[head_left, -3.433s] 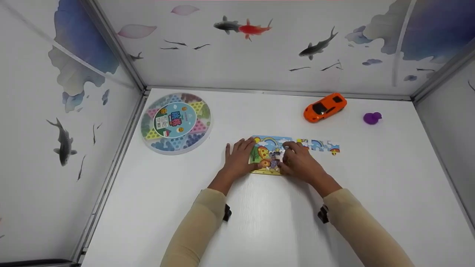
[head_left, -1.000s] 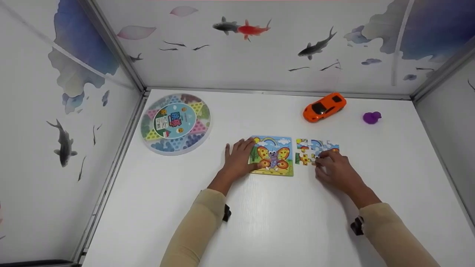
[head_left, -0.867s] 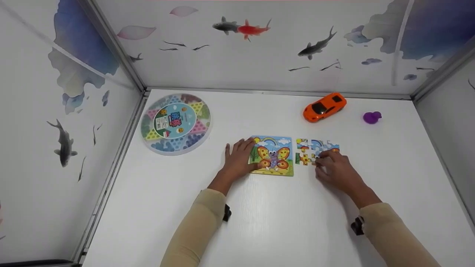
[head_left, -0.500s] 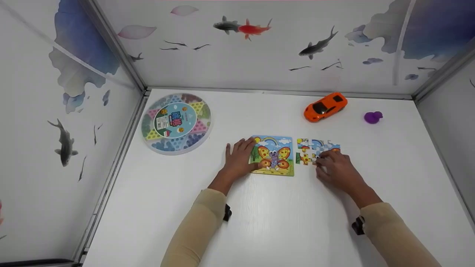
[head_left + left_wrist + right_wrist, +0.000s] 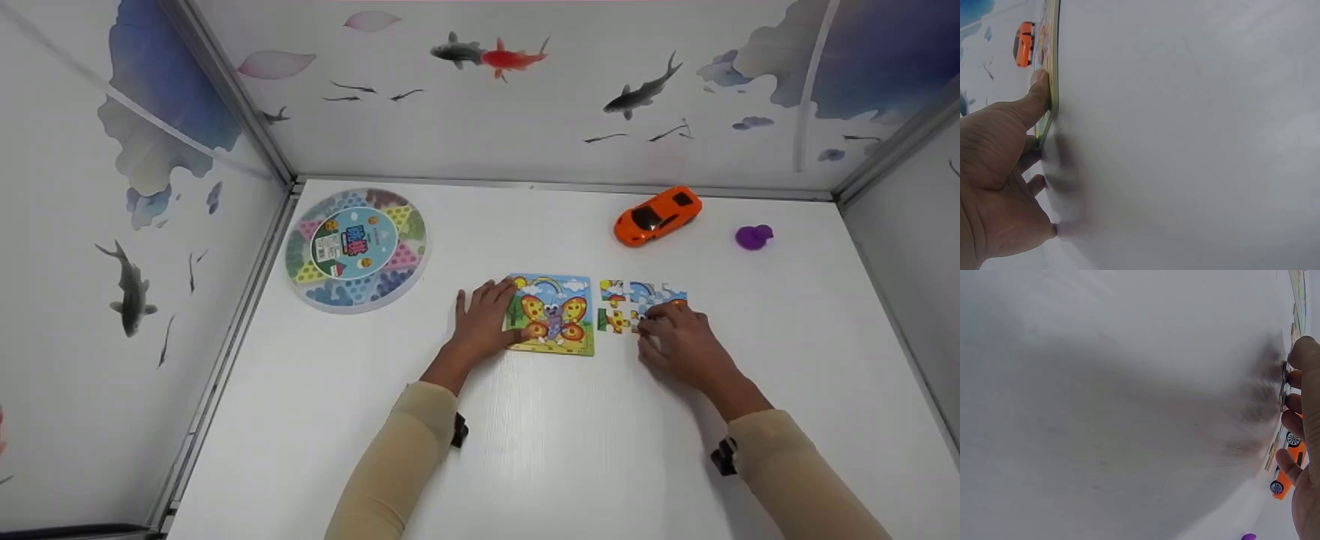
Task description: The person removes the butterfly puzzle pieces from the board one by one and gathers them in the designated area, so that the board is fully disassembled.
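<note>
So the square, brightly coloured butterfly picture board (image 5: 555, 311) is laid flat mid-table on the white tabletop (image 5: 540, 450), and its left edge is covered by the left hand (image 5: 480, 322) — fingers fairly straight and spread, thumb laid over the top. Nothing is really clenched there; it looks more like gentle pressure, probably so the board can't skate about.

Just off the board's right side, thin, flat jigsaw pieces (image 5: 616, 322) in the same sort of colours are lined up in rows. Pretty handy spot, since picture and pieces can be compared at a glance. One thin piece (image 5: 1283, 388) is grasped down at table level by the bent fingers and thumb of the right hand (image 5: 679, 341); its printed face is mostly hidden, so which bit of the picture it carries can't be told.

The orange plastic toy car (image 5: 658, 217), the small purple duck-shaped toy (image 5: 754, 237) and the round, see-through board game box (image 5: 355, 250) are parked farther out — likely just kept clear of the hands.
</note>
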The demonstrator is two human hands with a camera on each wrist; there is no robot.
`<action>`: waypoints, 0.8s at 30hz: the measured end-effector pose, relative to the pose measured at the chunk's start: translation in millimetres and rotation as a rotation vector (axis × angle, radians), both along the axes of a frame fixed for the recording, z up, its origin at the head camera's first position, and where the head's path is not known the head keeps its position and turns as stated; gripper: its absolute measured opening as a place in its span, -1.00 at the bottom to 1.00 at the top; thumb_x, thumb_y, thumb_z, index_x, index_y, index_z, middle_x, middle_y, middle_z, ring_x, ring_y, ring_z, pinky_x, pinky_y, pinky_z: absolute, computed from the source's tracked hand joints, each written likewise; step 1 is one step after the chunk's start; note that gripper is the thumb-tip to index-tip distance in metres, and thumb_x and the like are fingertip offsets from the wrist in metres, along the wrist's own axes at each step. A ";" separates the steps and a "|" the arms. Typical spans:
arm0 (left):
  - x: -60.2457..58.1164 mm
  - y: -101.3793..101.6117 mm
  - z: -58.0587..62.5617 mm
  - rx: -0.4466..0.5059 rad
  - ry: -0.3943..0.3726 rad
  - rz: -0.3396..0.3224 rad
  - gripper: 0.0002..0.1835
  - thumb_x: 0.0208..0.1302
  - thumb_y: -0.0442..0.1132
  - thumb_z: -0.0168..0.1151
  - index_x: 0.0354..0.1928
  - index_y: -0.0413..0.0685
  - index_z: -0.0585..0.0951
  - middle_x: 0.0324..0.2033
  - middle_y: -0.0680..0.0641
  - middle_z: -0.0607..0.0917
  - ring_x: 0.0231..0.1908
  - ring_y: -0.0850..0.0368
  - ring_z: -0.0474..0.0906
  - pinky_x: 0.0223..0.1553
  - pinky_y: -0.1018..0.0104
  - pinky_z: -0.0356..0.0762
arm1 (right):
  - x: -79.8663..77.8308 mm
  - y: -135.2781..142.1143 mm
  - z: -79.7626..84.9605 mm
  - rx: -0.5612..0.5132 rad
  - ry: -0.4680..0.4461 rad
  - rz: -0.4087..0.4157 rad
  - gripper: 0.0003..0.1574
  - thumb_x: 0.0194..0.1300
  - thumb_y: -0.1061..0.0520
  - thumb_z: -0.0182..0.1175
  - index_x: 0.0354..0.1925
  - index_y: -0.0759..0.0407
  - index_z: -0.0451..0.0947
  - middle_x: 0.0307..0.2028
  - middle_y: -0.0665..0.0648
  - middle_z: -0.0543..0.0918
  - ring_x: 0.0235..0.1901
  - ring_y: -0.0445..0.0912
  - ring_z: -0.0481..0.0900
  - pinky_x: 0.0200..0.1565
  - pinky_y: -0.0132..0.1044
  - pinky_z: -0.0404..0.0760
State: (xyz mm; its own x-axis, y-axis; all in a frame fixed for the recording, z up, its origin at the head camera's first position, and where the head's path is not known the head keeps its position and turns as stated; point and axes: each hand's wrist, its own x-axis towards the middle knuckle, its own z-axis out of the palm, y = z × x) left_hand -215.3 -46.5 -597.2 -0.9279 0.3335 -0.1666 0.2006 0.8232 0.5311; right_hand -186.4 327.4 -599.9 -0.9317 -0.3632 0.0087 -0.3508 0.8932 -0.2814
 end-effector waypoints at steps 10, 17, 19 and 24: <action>-0.6 -1.0 -2.2 -0.027 -0.018 0.005 0.00 0.48 0.29 0.39 0.78 0.13 0.20 0.79 0.07 0.13 0.79 -0.08 -0.03 0.73 -0.47 -0.26 | 0.2 -15.1 0.7 -0.011 0.051 -0.013 -0.62 0.53 -0.06 0.40 0.16 0.10 0.80 0.24 0.23 0.66 0.32 0.22 0.48 0.40 0.40 0.46; -1.9 -0.4 -2.5 -0.001 -0.023 0.012 -0.02 0.50 0.24 0.40 0.78 0.11 0.20 0.79 0.06 0.15 0.79 -0.08 -0.03 0.72 -0.49 -0.28 | -7.8 -46.8 -0.6 -0.057 0.035 0.007 -0.51 0.53 -0.12 0.44 0.26 0.08 0.76 0.29 0.22 0.64 0.36 0.23 0.48 0.45 0.39 0.42; -1.9 0.1 -2.7 -0.002 -0.025 0.011 -0.02 0.50 0.24 0.40 0.78 0.12 0.20 0.79 0.06 0.15 0.79 -0.08 -0.03 0.72 -0.48 -0.28 | -10.9 -56.8 -0.2 -0.059 0.026 0.017 -0.49 0.51 -0.14 0.46 0.26 0.07 0.76 0.30 0.21 0.65 0.35 0.23 0.49 0.44 0.39 0.44; -2.5 0.6 -3.6 -0.016 -0.022 0.013 0.00 0.48 0.27 0.41 0.78 0.12 0.20 0.79 0.07 0.15 0.79 -0.08 -0.03 0.73 -0.46 -0.28 | -18.1 -78.8 2.6 -0.056 0.008 0.023 -0.48 0.49 -0.13 0.49 0.27 0.05 0.74 0.29 0.20 0.64 0.36 0.23 0.49 0.45 0.40 0.41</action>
